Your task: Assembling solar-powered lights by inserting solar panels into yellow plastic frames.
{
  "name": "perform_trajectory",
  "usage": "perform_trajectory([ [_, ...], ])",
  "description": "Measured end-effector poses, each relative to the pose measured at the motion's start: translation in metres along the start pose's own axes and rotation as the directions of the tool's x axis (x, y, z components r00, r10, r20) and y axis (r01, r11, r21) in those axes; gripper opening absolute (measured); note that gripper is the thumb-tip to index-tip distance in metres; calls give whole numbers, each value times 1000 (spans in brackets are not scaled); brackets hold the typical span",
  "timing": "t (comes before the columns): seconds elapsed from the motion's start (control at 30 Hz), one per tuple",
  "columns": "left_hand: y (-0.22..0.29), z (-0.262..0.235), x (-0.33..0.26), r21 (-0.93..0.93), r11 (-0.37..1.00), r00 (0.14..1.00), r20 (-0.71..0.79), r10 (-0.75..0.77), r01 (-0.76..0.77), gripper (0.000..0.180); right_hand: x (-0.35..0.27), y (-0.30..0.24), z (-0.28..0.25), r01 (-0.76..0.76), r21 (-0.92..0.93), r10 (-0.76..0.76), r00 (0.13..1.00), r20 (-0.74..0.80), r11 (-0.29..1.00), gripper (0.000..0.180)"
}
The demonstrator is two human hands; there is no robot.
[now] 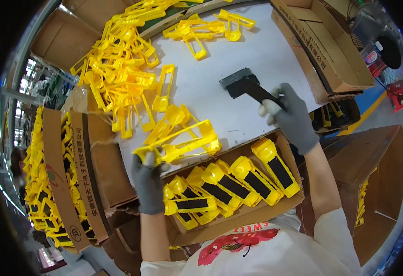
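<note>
My left hand, in a grey glove, is closed on the near end of a yellow plastic frame. That frame is tilted over the table's near edge, beside other loose frames. My right hand, also gloved, grips the handle of a black T-shaped part with a flat rectangular head, held over the white tabletop. Just below my hands, a cardboard box holds several yellow frames with black inserts, leaning in a row. One more of these lies across the row's left end.
A big heap of yellow frames covers the table's left side, with a smaller group at the back. Cardboard boxes stand left, back right and near right. A fan stands beyond the right side.
</note>
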State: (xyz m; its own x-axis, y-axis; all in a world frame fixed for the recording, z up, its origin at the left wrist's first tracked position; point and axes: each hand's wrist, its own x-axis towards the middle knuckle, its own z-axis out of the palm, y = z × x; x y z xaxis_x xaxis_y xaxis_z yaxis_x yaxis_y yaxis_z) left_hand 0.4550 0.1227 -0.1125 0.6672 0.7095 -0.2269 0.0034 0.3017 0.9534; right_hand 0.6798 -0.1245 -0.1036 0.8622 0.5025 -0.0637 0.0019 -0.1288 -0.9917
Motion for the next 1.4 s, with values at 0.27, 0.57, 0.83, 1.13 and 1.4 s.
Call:
perform_trajectory([
  [0.27,-37,40,-67,-113,945,940,196,-280,305,30,-90,-16,20,66,-177,-17,964,264,982,17],
  [0.57,-28,47,-80,-14,930,903,245,-352,367,27,-97,-19,23,225,-498,-98,958,268,837,16],
  [0.83,-37,51,-85,15,929,901,239,-363,370,25,-98,-17,27,225,-600,-57,956,286,768,19],
  [1.13,-24,57,-90,165,940,910,248,-331,297,26,-109,-6,18,323,-739,-412,909,68,591,58],
  [1.4,-35,44,-107,285,886,826,338,-451,366,23,-143,24,13,2,-409,119,956,269,913,19],
])
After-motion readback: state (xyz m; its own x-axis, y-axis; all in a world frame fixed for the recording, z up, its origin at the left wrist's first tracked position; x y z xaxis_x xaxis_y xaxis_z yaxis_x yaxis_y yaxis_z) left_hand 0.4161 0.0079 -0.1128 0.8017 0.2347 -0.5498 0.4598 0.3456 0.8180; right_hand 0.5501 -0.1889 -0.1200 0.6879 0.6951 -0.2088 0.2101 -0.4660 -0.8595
